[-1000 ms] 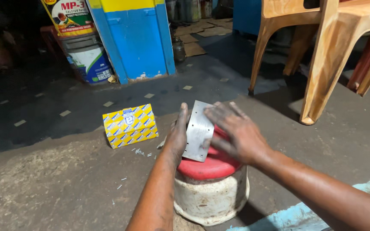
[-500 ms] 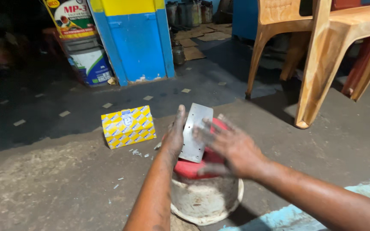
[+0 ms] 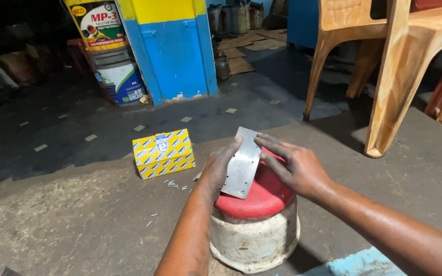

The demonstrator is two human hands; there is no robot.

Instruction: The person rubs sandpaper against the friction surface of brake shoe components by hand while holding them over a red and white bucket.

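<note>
Rough grey concrete floor [image 3: 78, 220], scattered with small screws [image 3: 175, 185]. Near centre, white drum [image 3: 254, 237] with red lid [image 3: 262, 197]. Above lid, thin perforated metal plate [image 3: 242, 162], tilted, pinched at left edge by left hand [image 3: 216, 168]; right hand [image 3: 295, 166] spread, fingertips touching right edge. Left, just beside, yellow-blue box [image 3: 163, 153]. Far right, plastic chairs [image 3: 384, 61].

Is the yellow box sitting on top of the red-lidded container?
No, the yellow box lies on the floor, apart from the red-lidded container.
</note>
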